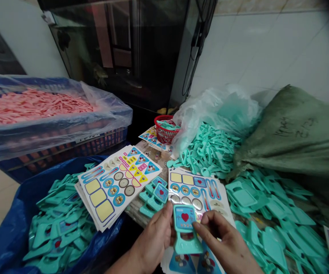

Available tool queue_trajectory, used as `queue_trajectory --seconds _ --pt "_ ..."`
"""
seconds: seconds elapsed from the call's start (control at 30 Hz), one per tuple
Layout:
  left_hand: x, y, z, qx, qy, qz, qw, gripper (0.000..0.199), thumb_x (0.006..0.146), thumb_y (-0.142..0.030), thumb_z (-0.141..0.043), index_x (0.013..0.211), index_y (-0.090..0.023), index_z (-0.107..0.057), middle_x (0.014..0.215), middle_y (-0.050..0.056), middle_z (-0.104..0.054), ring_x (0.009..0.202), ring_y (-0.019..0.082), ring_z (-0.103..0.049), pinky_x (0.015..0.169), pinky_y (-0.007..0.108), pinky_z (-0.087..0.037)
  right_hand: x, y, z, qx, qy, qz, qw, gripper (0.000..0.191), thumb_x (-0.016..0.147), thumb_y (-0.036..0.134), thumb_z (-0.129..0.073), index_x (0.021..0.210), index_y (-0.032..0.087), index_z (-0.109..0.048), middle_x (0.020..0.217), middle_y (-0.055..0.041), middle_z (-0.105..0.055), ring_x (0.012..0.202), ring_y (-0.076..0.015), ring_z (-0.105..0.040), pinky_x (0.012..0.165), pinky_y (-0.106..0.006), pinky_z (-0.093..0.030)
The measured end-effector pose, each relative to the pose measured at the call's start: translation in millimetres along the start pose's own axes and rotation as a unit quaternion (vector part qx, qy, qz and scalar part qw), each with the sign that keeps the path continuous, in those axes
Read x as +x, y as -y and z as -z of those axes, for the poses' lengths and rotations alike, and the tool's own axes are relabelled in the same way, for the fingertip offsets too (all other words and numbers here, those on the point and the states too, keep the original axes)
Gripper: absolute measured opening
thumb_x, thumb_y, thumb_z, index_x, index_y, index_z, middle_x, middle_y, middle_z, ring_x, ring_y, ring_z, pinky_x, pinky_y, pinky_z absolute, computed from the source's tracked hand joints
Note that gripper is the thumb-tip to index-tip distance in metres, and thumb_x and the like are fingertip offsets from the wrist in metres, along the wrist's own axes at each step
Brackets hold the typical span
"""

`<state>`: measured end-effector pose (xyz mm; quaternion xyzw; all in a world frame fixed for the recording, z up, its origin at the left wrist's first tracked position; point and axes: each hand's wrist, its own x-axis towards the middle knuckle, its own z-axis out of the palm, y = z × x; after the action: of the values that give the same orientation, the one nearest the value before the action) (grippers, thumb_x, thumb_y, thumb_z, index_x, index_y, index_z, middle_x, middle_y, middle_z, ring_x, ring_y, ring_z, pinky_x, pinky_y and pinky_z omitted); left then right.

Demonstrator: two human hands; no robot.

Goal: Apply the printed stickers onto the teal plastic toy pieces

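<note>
My left hand point(156, 236) grips a teal plastic toy monitor point(187, 243) by its left side, holding it upright over the sticker sheets. On its face sits a blue sticker point(184, 218) with a red heart and a pulse line. My right hand point(223, 238) is closed at the toy's right edge, thumb on the sticker's lower right corner and index finger bent beside it. Beneath both hands lies a stack of sticker sheets point(186, 189), partly covered by them. Several teal toy monitors with heart stickers point(161, 192) lie just beyond my left hand.
Another sticker stack point(100, 190) lies left, beside a blue bag point(6, 232) of stickered toys. Loose teal pieces point(270, 213) cover the right side. Behind are a red basket point(164, 134), a green sack point(296, 129), a crate of pink pieces point(104, 142) and a glass tank point(141, 49).
</note>
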<state>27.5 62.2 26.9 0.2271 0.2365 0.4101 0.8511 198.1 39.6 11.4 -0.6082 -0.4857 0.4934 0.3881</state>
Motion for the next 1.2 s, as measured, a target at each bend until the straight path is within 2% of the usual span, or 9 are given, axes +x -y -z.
queue_trajectory --seconds 0.3,0.57,0.67,0.77,0.9,1.0,1.1,1.17,1.2 --pt "-0.7 0.4 3.0 0.027 -0.005 0.002 1.000 0.049 0.093 -0.046 -0.032 0.115 -0.011 -0.059 0.106 0.015 -0.069 0.092 0.025 -0.065 0.079 0.037 -0.049 -1.1 3.8 -0.4 -0.007 0.003 0.004 1.000 0.031 0.078 0.046 -0.062 0.072 0.021 -0.046 0.061 0.0061 -0.044 0.057 -0.0095 -0.042 0.049 -0.018 -0.036" --pt "-1.3 2.1 4.3 0.027 -0.007 -0.005 1.000 0.043 0.092 -0.044 -0.038 0.114 -0.014 -0.060 0.106 0.012 -0.068 0.094 0.023 -0.064 0.082 0.036 -0.048 -5.3 8.3 -4.4 0.001 0.000 -0.006 1.000 0.026 0.078 0.043 -0.063 0.074 0.023 -0.046 0.059 0.0069 -0.044 0.055 -0.0096 -0.042 0.048 -0.018 -0.036" --pt "-2.2 2.5 5.5 0.084 -0.023 -0.001 0.996 0.033 0.087 -0.039 -0.052 0.110 -0.018 -0.061 0.103 0.008 -0.069 0.093 0.022 -0.064 0.084 0.036 -0.047 -6.4 9.5 -6.0 -0.035 -0.005 0.009 0.999 0.026 0.078 0.044 -0.060 0.073 0.023 -0.045 0.057 0.0073 -0.044 0.052 -0.0098 -0.044 0.047 -0.019 -0.036" --pt "-2.5 1.2 6.0 0.178 -0.032 -0.022 0.983 0.024 0.084 -0.030 -0.058 0.104 -0.019 -0.062 0.103 0.005 -0.068 0.099 0.022 -0.061 0.089 0.035 -0.045 -5.7 6.5 -4.8 -0.144 -0.008 0.043 0.989 0.026 0.080 0.046 -0.056 0.074 0.023 -0.046 0.058 0.0057 -0.049 0.053 -0.0115 -0.049 0.049 -0.020 -0.038" --pt "-3.1 -3.5 6.0 0.314 -0.047 -0.019 0.948 0.021 0.085 -0.028 -0.053 0.101 -0.020 -0.063 0.101 0.002 -0.068 0.100 0.020 -0.058 0.092 0.032 -0.043 -4.1 -1.9 0.0 -0.318 -0.026 0.083 0.944 0.028 0.079 0.051 -0.056 0.076 0.024 -0.051 0.068 0.0006 -0.062 0.060 -0.0157 -0.058 0.054 -0.024 -0.042" --pt "-4.7 -7.0 5.2 0.412 -0.037 0.001 0.911 0.023 0.084 -0.031 -0.052 0.100 -0.019 -0.065 0.097 0.002 -0.068 0.096 0.020 -0.059 0.088 0.030 -0.044 -5.9 -7.8 1.9 -0.391 -0.066 0.083 0.914 0.035 0.068 0.057 -0.064 0.074 0.023 -0.055 0.074 -0.0017 -0.065 0.066 -0.0191 -0.060 0.056 -0.026 -0.042" --pt "-6.3 -10.0 6.0 0.459 0.006 0.009 0.889 0.024 0.083 -0.032 -0.054 0.098 -0.019 -0.067 0.095 0.002 -0.069 0.094 0.020 -0.060 0.088 0.029 -0.044 -7.7 -14.3 7.2 -0.370 -0.040 0.008 0.928 0.043 0.056 0.058 -0.073 0.074 0.022 -0.057 0.070 0.0001 -0.063 0.063 -0.0180 -0.058 0.053 -0.024 -0.040" --pt "-5.9 -13.5 8.9 0.434 0.032 0.018 0.900 0.025 0.083 -0.033 -0.055 0.101 -0.020 -0.066 0.098 0.002 -0.069 0.095 0.020 -0.060 0.088 0.029 -0.044 -3.7 -20.0 20.8 -0.327 -0.026 -0.015 0.945 0.040 0.063 0.058 -0.067 0.073 0.021 -0.057 0.064 0.0018 -0.059 0.059 -0.0157 -0.055 0.051 -0.022 -0.039" --pt "-4.9 -16.1 11.1 0.412 0.031 0.022 0.911 0.027 0.083 -0.034 -0.054 0.104 -0.021 -0.065 0.099 0.002 -0.069 0.095 0.020 -0.060 0.087 0.028 -0.046 0.9 -23.3 32.3 -0.317 -0.038 -0.009 0.948 0.037 0.070 0.058 -0.060 0.072 0.021 -0.056 0.063 0.0020 -0.057 0.059 -0.0152 -0.054 0.051 -0.022 -0.039"
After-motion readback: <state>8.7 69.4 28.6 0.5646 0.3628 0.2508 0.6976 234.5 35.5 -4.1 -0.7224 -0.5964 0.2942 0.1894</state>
